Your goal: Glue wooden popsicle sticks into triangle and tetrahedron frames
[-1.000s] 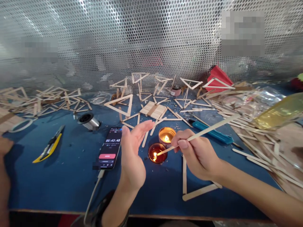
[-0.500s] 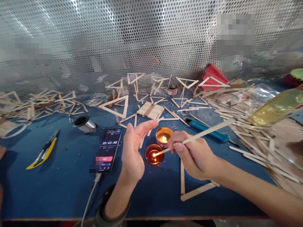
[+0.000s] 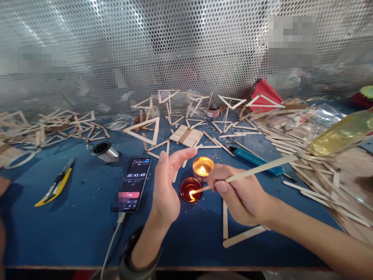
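R hand's (image 3: 241, 194) dipped, pinching stick (image 3: 264, 167), tip aflame @ red dish (image 3: 187, 185); L hand (image 3: 168, 190) left of dish, empty; prob. heating, next needs steady grip.

Only thing we can actually read here is 00:43:49, in white digits (image 3: 136, 175) on the dark phone screen (image 3: 139, 185). The smaller lines (image 3: 134, 180) under it are too tiny for us, sorry.
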`<move>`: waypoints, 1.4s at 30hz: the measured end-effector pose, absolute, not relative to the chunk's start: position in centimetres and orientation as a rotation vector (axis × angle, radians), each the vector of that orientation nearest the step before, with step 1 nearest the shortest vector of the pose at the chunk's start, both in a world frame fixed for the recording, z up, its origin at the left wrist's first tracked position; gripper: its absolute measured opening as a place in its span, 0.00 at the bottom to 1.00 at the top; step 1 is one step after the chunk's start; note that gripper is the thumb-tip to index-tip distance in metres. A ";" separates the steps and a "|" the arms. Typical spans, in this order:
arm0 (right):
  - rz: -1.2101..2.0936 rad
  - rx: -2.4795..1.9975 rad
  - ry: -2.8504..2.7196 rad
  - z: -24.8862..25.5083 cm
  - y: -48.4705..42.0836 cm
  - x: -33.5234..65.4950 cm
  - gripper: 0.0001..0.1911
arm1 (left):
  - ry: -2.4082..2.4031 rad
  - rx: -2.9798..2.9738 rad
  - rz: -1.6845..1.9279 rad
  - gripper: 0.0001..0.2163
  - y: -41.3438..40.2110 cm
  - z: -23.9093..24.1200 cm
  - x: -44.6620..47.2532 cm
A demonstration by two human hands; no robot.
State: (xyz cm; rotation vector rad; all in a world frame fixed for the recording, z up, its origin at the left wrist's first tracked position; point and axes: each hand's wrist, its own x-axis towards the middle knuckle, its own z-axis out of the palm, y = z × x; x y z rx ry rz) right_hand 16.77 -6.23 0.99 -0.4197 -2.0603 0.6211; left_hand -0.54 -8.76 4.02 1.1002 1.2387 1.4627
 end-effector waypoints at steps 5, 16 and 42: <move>0.626 -0.403 -2.064 1.0 -6.3 16.8 0.05 | 1.226 1.127 1.445 0.32 -8.9 3.9 -0.6; 0.577 -0.394 -2.053 1.1 -6.1 16.8 0.06 | 1.206 1.165 1.454 0.33 -9.3 4.0 -0.5; 0.623 -0.680 -1.257 6.0 -11.1 19.7 0.13 | 1.382 0.987 1.914 0.19 -13.3 1.8 -2.7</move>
